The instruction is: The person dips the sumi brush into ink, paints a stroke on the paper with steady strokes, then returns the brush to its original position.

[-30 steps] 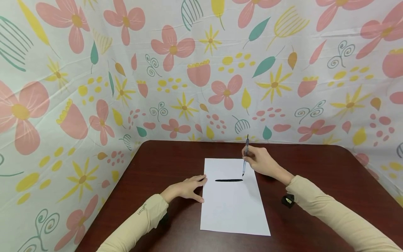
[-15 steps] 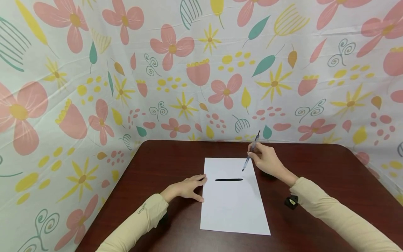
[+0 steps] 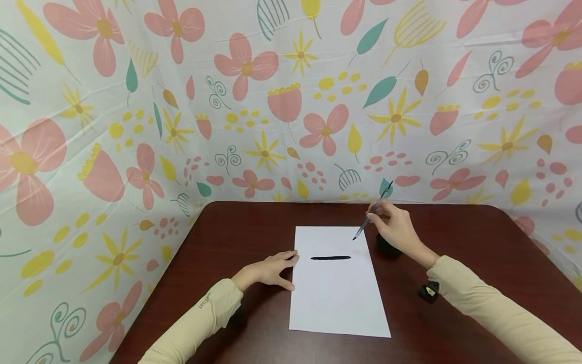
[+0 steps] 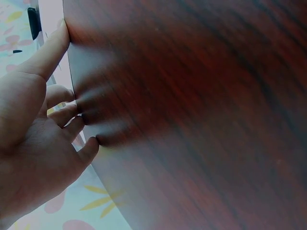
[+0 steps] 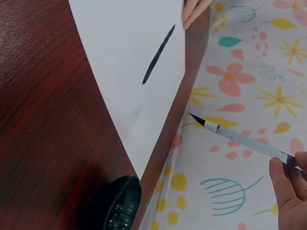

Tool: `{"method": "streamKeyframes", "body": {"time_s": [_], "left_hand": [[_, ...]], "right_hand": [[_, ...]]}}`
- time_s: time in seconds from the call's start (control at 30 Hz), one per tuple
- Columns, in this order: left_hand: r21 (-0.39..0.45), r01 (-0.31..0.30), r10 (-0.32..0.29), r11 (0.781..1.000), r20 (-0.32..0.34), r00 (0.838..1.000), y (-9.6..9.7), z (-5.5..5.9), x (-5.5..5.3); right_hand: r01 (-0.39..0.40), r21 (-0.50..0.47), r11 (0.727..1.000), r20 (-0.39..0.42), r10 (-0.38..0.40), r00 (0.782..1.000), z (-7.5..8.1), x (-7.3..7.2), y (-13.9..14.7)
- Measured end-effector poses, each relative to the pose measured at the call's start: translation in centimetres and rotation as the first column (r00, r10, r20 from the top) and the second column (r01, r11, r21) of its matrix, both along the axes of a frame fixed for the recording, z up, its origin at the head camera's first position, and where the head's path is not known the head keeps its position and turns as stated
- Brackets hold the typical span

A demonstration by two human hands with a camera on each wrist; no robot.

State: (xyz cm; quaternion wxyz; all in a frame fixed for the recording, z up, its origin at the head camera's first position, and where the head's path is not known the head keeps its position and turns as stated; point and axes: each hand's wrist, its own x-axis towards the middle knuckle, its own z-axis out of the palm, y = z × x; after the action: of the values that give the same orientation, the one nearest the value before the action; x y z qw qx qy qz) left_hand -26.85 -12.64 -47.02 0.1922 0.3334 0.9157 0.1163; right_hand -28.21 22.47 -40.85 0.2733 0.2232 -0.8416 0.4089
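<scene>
My right hand pinches a brush with a clear barrel and a black tip. The brush slants above the upper right part of a white sheet of paper, its tip apart from the paper in the right wrist view. One thick black horizontal stroke lies across the upper half of the sheet. On the sheet's left edge rests my left hand, fingers spread, thumb and fingertips at the paper's border.
A small dark bowl stands by the sheet's upper right corner, partly behind the right hand in the head view. The dark red wooden table meets a floral cloth at its back and left side.
My right hand has moved right and slightly away with the brush, whose tip lifted from the stroke's right end and tilted more. The bowl has come further into sight. The left hand stays put.
</scene>
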Motion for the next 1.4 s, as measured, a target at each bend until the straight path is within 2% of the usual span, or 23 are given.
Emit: {"method": "streamKeyframes", "body": {"time_s": [0.3,0.4,0.63,0.83,1.07,1.3,1.4], "left_hand": [[0.011,0.0,0.0,1.0,0.002,1.0,-0.1,0.1,0.0],[0.013,0.004,-0.004,1.0,0.0,1.0,-0.1,0.1,0.0],[0.01,0.012,-0.012,1.0,-0.002,1.0,-0.1,0.0,0.0],[0.013,0.012,-0.012,1.0,-0.003,1.0,-0.1,0.0,0.1],[0.021,0.013,-0.013,1.0,0.002,1.0,-0.2,-0.1,0.1],[0.017,0.016,-0.016,1.0,-0.007,1.0,-0.1,0.0,0.1],[0.016,0.015,-0.015,1.0,-0.011,1.0,-0.2,0.0,0.1]], "right_hand": [[-0.015,-0.052,0.999,-0.026,0.014,1.0,0.0,0.3,0.7],[0.003,-0.053,0.999,-0.062,-0.006,0.998,0.3,0.7,0.5],[0.024,-0.064,0.998,-0.153,-0.034,0.988,1.9,2.7,0.1],[0.026,-0.084,0.996,-0.21,-0.044,0.977,2.0,3.0,0.5],[0.046,-0.108,0.993,-0.213,-0.069,0.975,1.6,2.8,1.0],[0.086,-0.121,0.989,-0.207,-0.11,0.972,-0.3,1.0,2.6],[0.088,-0.122,0.989,-0.216,-0.114,0.97,-0.7,0.7,3.3]]}}
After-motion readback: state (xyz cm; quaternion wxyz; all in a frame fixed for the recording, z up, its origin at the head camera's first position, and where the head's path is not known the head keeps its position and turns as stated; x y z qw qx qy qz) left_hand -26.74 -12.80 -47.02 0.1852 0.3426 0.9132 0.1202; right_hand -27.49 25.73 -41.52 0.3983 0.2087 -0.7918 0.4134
